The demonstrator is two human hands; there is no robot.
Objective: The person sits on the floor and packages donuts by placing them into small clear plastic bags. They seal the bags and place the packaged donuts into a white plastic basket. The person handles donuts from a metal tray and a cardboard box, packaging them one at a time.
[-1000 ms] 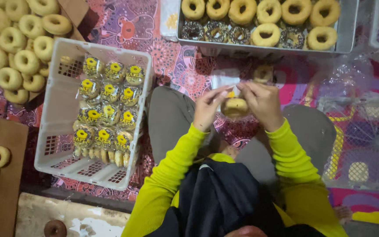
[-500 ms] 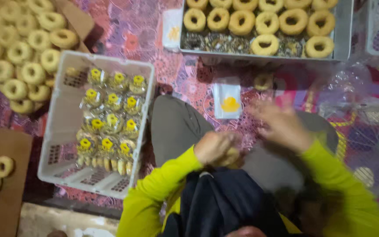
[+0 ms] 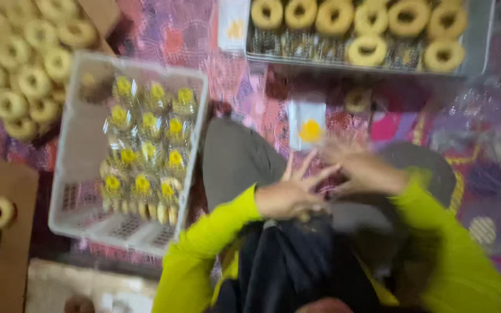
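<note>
Doughnuts wrapped in clear bags with yellow labels (image 3: 143, 150) fill the far and middle part of a white plastic crate (image 3: 76, 174), which serves as the landmark. The crate sits on a patterned pink and purple floor mat (image 3: 192, 46). Just right of the crate is the person's bent knee in grey cloth (image 3: 233, 156), and right of that, over the lap, are the two hands. The left hand (image 3: 288, 194) has its fingers spread and loose, with something small and pale half hidden beneath it; the frame is too blurred to tell whether it is gripped. The right hand (image 3: 363, 171) lies just beside it, fingers partly curled, and whether it holds anything cannot be told. Both sleeves are bright yellow-green. Right of the crate and beyond the hands, a small white packet with a yellow mark (image 3: 307, 124) lies on the mat. Farther right and beyond, a metal tray (image 3: 476, 58) carries rows of bare ring doughnuts (image 3: 366, 49). Left of the crate, more bare doughnuts (image 3: 24, 87) lie heaped, and a few sit on a brown board (image 3: 13, 185).
</note>
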